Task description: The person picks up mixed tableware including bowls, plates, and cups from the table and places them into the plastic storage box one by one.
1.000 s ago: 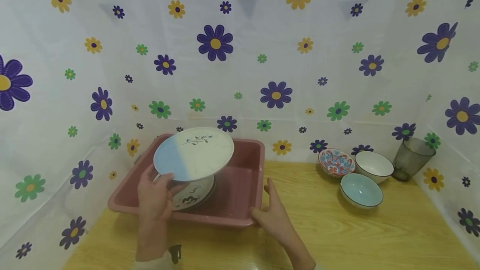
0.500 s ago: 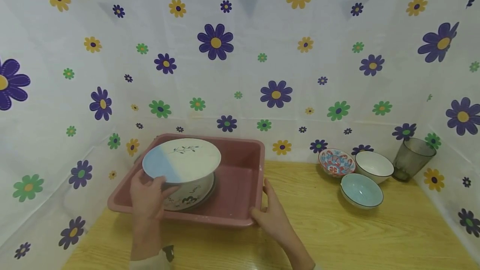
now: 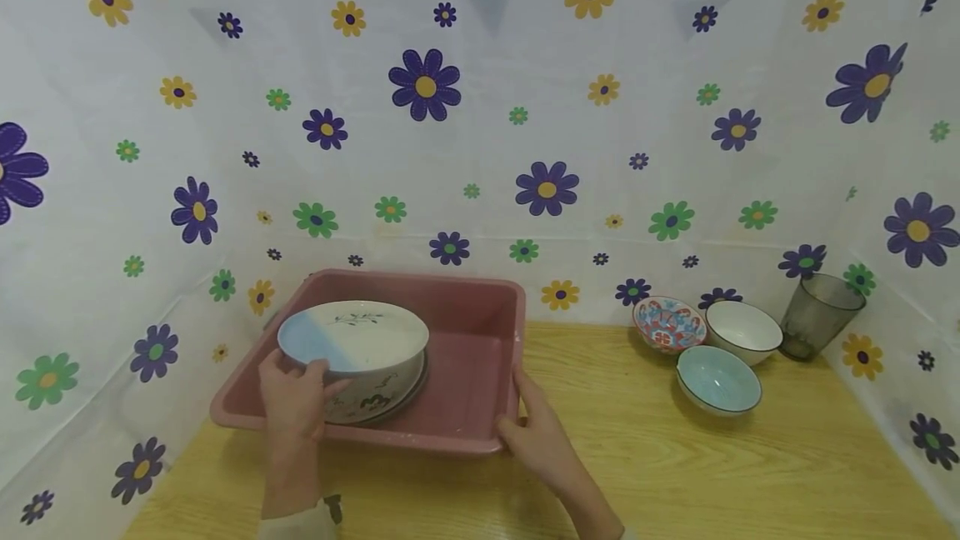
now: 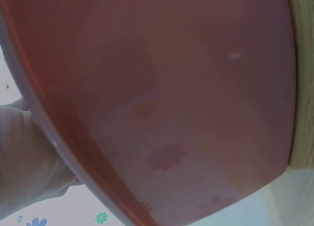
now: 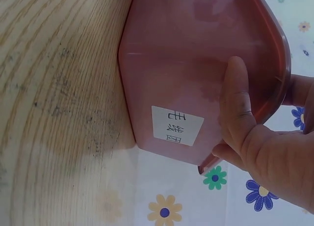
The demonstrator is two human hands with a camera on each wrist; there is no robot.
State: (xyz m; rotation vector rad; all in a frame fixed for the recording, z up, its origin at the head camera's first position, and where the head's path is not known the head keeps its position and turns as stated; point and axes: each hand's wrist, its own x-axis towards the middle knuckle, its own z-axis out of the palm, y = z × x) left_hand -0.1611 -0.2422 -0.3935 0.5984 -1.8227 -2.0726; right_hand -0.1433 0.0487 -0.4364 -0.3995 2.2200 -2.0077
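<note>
In the head view, my left hand (image 3: 291, 398) holds the near left edge of a white and light-blue plate (image 3: 375, 336) with a leaf sprig. The plate covers the mouth of a patterned white bowl (image 3: 390, 390) in a pink plastic basin (image 3: 472, 365); whether it touches the bowl I cannot tell. Another dish edge shows under the bowl. My right hand (image 3: 536, 432) grips the basin's near right corner, a finger along the outer wall in the right wrist view. The left wrist view shows mostly the basin's outer wall (image 4: 206, 113); my left fingers are hidden there.
To the right on the wooden table (image 3: 637, 457) stand a red-and-blue patterned bowl (image 3: 670, 326), a white bowl (image 3: 742, 330), a light-blue bowl (image 3: 718, 382) and a grey tumbler (image 3: 819, 319). Flowered cloth (image 3: 480, 148) hangs behind and at both sides. A label (image 5: 176, 126) marks the basin.
My left hand has brought the plate down and to the left, over the bowl, and it looks less tilted. My right hand has stayed at the basin's corner.
</note>
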